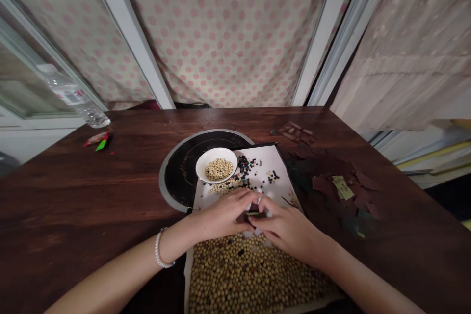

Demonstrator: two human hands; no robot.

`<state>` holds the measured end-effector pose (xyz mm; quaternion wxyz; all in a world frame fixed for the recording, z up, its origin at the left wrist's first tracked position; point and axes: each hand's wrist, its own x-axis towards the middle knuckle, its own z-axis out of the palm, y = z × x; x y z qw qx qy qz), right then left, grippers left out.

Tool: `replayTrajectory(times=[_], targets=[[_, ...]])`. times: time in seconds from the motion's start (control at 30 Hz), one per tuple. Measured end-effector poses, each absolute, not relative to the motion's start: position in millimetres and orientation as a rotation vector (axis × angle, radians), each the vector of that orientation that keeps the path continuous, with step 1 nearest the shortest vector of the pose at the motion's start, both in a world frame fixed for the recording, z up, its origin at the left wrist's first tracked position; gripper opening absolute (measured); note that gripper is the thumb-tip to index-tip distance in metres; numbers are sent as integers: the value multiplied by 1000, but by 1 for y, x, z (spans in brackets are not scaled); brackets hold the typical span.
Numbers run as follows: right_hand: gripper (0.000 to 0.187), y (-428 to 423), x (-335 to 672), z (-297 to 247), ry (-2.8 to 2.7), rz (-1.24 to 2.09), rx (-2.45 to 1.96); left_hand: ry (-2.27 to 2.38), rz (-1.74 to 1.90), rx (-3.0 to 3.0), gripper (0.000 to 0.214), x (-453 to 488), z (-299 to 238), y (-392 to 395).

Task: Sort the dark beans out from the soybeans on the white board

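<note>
Nearest, our left hand point(221, 217), fingers curled, and right hand point(287, 229), half closed, meeting around small dark object point(253, 215); grip unclear. Below them, soybeans point(250, 274) heaped on lower tray point(187, 279). Beyond, white tray point(270, 167) with dark beads point(245, 171), white bowl point(217, 166) of beans on its corner, black cooktop point(178, 181). Torn brown scraps point(349, 189) right; plastic water bottle point(75, 98) far left.
</note>
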<state>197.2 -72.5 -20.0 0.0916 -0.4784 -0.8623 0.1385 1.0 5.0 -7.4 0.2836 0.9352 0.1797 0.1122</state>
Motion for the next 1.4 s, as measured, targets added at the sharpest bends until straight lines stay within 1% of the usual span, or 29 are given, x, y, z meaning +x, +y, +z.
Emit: replayTrajectory(times=[0.1,0.17,0.33,0.47,0.57,0.7,0.9,0.97,1.1,1.17,1.27,1.4], targets=[[30,-72,198,-21,-2523,386,-1471,480,302,2512,54,1,-8,5],[28,-73,198,-22,-2540,406,-1428,485,298,2502,52,0,-10,5],[30,-72,200,-19,-2528,386,-1511,498,290,2500,56,0,-10,5],[27,-72,200,-17,-2539,434,-1464,497,285,2479,53,0,-9,5],[31,-73,201,-16,-2518,419,-1516,517,275,2478,55,0,-9,5],[30,-75,203,-18,-2512,436,-1467,500,266,2450,54,-1,-11,7],[34,-77,205,-24,-2492,364,-1474,499,284,2399,55,-3,-13,9],[35,-78,206,-25,-2484,345,-1473,503,294,2381,50,-4,-13,9],[36,-80,207,-27,-2465,329,-1481,490,324,2373,29,-4,-11,9],[37,-80,206,-27,-2464,317,-1476,480,317,2386,22,-3,-10,9],[40,-80,205,-27,-2480,312,-1469,460,328,2424,17,-1,-10,10],[41,-82,203,-25,-2501,305,-1482,465,334,2462,15,1,-12,9]])
